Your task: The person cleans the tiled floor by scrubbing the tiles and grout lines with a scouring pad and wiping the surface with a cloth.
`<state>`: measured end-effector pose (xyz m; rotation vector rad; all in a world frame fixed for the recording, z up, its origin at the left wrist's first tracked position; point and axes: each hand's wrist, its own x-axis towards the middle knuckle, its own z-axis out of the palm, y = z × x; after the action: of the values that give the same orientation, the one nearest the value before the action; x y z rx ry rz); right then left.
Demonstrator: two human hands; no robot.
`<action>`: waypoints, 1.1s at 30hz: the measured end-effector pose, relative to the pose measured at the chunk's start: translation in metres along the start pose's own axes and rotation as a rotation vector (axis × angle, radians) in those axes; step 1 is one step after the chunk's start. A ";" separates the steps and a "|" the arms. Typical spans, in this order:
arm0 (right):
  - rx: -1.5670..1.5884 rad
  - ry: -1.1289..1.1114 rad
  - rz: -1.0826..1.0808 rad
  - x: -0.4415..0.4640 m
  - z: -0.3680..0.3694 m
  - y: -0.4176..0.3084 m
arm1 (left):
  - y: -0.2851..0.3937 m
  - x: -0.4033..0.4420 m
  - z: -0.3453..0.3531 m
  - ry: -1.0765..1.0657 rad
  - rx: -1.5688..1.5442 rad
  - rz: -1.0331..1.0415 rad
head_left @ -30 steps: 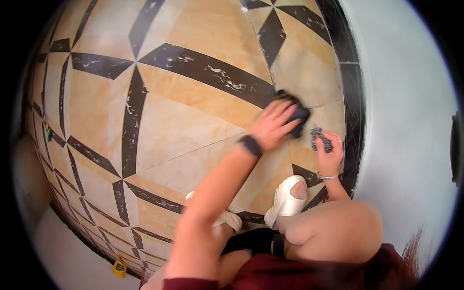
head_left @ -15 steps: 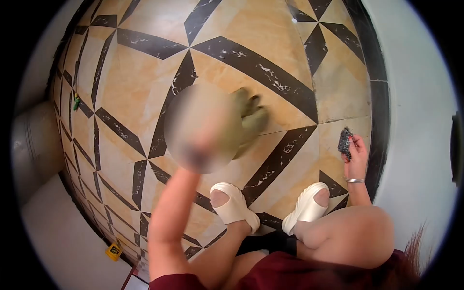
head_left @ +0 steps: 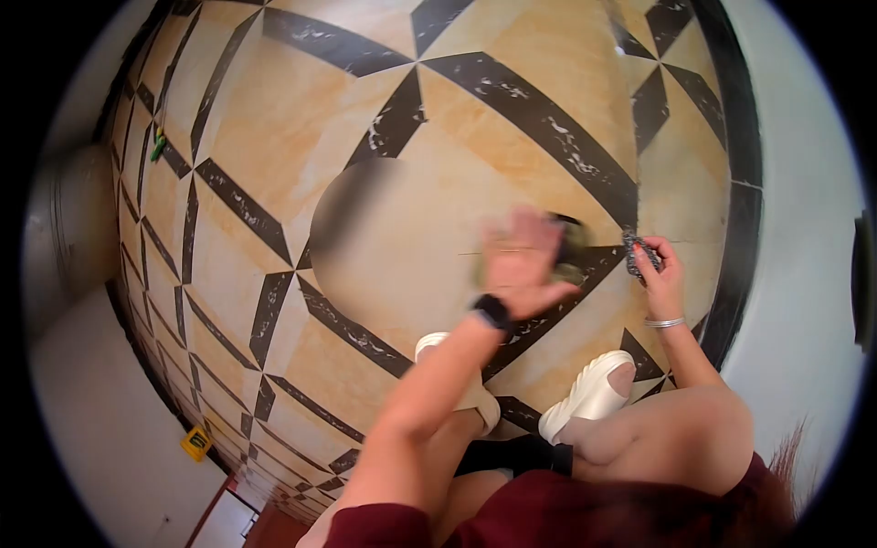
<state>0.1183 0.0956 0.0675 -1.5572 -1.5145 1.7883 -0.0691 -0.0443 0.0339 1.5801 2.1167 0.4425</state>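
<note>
My left hand [head_left: 523,265], with a dark watch [head_left: 493,312] on its wrist, lies flat with fingers stretched out over a dark green cloth [head_left: 571,272] on the tiled floor. The hand is smeared by motion and hides much of the cloth. My right hand [head_left: 665,279], with a silver bracelet, is closed on a grey steel wool scrubber [head_left: 641,257] at floor level, to the right of the cloth. Between finger and thumb the scrubber sticks out.
Patterned floor tiles [head_left: 512,119] meet a white wall [head_left: 804,228] along a dark border at the right. My cream slippers [head_left: 589,393] are just below my hands. A green object [head_left: 158,146] lies far left, and a yellow item [head_left: 195,443] is at lower left.
My left hand has swept right along the floor with the green cloth, closer to my right hand. The right hand and scrubber have shifted slightly left. The view has turned a little.
</note>
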 end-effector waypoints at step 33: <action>0.014 0.634 0.056 -0.046 -0.111 0.065 | 0.120 0.090 0.076 -0.211 0.125 0.628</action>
<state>0.2544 0.0884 0.0539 -1.9244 -1.1481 1.1472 0.0477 0.0752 0.0159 2.2491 1.4867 0.3227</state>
